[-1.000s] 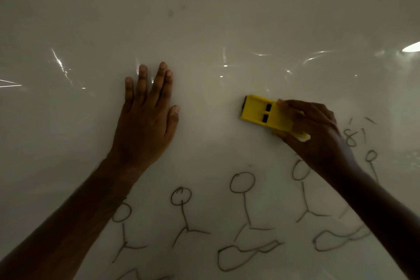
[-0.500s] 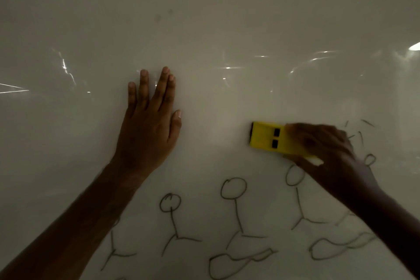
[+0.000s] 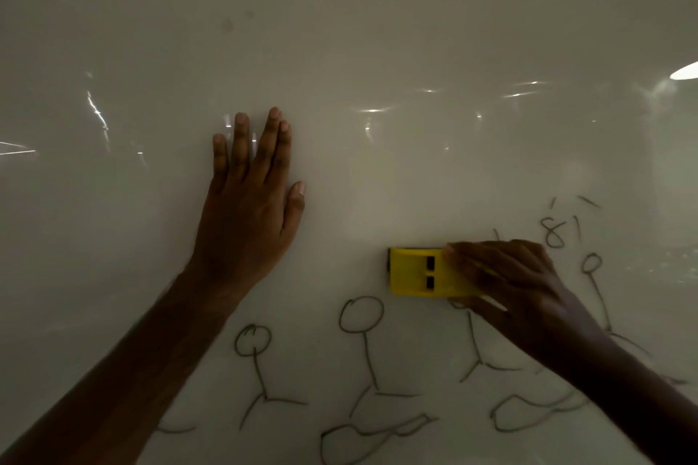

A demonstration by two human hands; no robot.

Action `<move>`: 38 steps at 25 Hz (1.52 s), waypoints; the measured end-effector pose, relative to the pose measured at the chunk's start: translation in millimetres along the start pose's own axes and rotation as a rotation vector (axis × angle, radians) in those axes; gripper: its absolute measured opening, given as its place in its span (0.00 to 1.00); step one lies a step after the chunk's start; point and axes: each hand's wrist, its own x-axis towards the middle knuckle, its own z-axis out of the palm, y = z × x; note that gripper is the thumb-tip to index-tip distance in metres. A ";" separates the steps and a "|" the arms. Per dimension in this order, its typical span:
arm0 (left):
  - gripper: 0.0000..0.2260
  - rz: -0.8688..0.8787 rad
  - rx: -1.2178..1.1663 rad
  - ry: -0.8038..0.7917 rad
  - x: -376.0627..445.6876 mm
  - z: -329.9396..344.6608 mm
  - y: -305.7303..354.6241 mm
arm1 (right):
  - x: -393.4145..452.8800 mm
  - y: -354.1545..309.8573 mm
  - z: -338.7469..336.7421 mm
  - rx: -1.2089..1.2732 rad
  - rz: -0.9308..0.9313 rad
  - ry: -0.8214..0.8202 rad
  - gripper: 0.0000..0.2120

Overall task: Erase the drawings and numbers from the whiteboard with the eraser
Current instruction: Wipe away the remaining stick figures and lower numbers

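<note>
Glossy whiteboard (image 3: pixel 377 30), handwritten "8" (image 3: pixel 553 233) near right edge, line-drawn stick figures (image 3: pixel 362 347) along bottom edge, yellow plastic rectangular eraser (image 3: pixel 419 272) gripped by right hand (image 3: pixel 506 287) above them, left hand (image 3: pixel 249 208) flat, fingers extended together.

The whiteboard (image 3: pixel 377 30) lies bare across its whole upper part — open passage there. The left hand (image 3: pixel 249 208) lies flat, blocking leftward travel of the yellow eraser (image 3: pixel 419 272) — a clear gap separates them.
</note>
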 end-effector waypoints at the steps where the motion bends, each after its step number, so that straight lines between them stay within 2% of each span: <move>1: 0.31 0.000 -0.007 0.003 0.4 0.2 2.4 | -2.4 12.5 -4.7 -0.025 0.017 0.002 0.24; 5: 0.32 -0.008 -0.018 0.011 4.8 2.6 13.4 | 32.1 50.6 -18.3 -0.025 0.153 0.076 0.27; 8: 0.32 0.015 -0.018 0.013 14.8 5.5 30.5 | 53.7 44.9 -12.6 0.050 0.230 0.127 0.28; 13: 0.31 0.023 -0.023 0.003 21.6 9.5 50.3 | -9.1 28.6 -6.9 0.000 0.042 0.025 0.25; 15: 0.31 0.032 -0.011 0.005 20.7 9.9 49.7 | -31.5 43.8 -15.4 -0.015 0.049 0.001 0.25; 19: 0.31 0.017 -0.019 0.012 24.0 10.1 54.8 | -19.6 82.1 -35.6 -0.017 0.269 0.074 0.24; 22: 0.32 -0.013 -0.001 0.015 27.6 11.4 63.4 | 18.0 79.0 -31.8 0.064 0.377 0.148 0.27; 25: 0.33 -0.028 -0.001 0.021 29.9 11.8 68.8 | 15.9 54.5 -13.7 0.083 0.265 0.116 0.26; 29: 0.32 -0.012 0.019 0.021 30.2 11.7 67.6 | -36.1 54.9 -14.3 0.027 0.127 0.044 0.25; 34: 0.33 -0.017 0.065 0.017 32.9 13.6 73.6 | -27.5 116.4 -47.1 -0.012 0.360 0.118 0.24; 38: 0.33 -0.025 0.043 0.023 37.1 14.3 80.5 | 9.8 102.6 -43.5 0.057 0.398 0.151 0.29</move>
